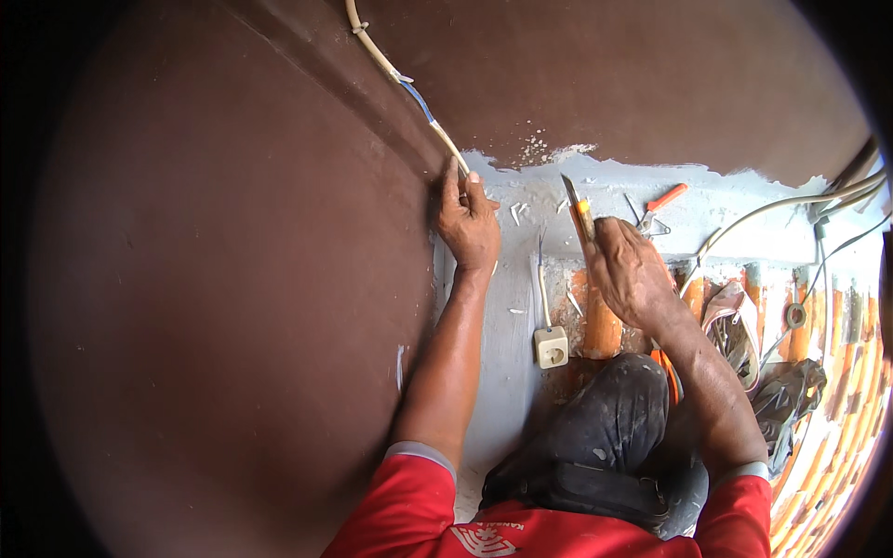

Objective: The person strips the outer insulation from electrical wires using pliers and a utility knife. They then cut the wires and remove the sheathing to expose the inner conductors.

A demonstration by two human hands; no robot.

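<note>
My left hand (470, 221) pinches the lower end of a white electrical cable (448, 144) that runs down the brown wall. Above the fingers, a stretch of blue wire (418, 99) shows where the white sheath is gone. To the right, my right hand (633, 270) grips a utility knife (581, 212) with a yellow slider, its blade pointing up and away from me. The blade is apart from the cable. Between my arms lies a cream wall socket (552, 348) with a short white cable rising from it.
Pliers with an orange-red handle (666, 196) lie on the grey ledge (614, 177) beyond my right hand. White sheath scraps (519, 214) are scattered there. Long cables (791, 203) cross at the right. Plastic bags (781, 400) rest on orange roof tiles (837, 409) beside my right arm.
</note>
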